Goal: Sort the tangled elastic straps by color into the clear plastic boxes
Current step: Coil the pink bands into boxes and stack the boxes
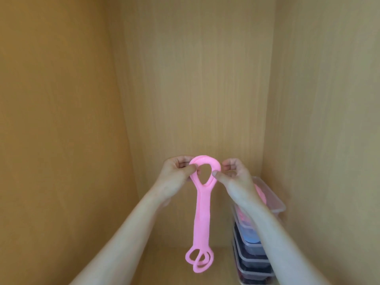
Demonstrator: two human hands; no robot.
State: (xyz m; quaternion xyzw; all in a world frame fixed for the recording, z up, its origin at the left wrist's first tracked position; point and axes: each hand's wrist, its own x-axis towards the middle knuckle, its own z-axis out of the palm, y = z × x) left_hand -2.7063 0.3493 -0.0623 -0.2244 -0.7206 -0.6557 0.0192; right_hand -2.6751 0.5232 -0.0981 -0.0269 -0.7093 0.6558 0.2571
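The left hand (pixel 176 175) and the right hand (pixel 234 175) were raised inside a wooden cabinet (pixel 195 79), each pinching one side of the top loop of a pink strap (pixel 202 214) between thumb and fingers. The strap hung straight down between the forearms and ended in smaller loops at the bottom. At the lower right, partly behind the right forearm, a stack of clear boxes (pixel 253 254) stood against the side wall; the top box (pixel 277 204) held something pink, the next something blue
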